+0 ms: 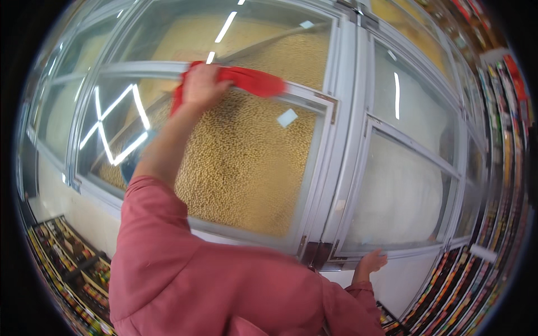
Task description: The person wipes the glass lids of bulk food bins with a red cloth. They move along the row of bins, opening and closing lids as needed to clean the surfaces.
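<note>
My left hand is on a red cloth, over the pale rail between two glass panes of a bulk-food bin. The cloth is blurred and trails to the right of the hand along the rail. Beneath the lower glass pane lie many small, round, tan beans or similar legumes. My right hand is low on the right, beside the front edge of the neighbouring bin, with fingers apart and nothing seen in it.
The neighbouring bin holds a white, fine content under glass. A blue round object lies under the left glass, partly behind my forearm. Shelves of packaged goods stand at right and lower left. Metal latches join the bin frames.
</note>
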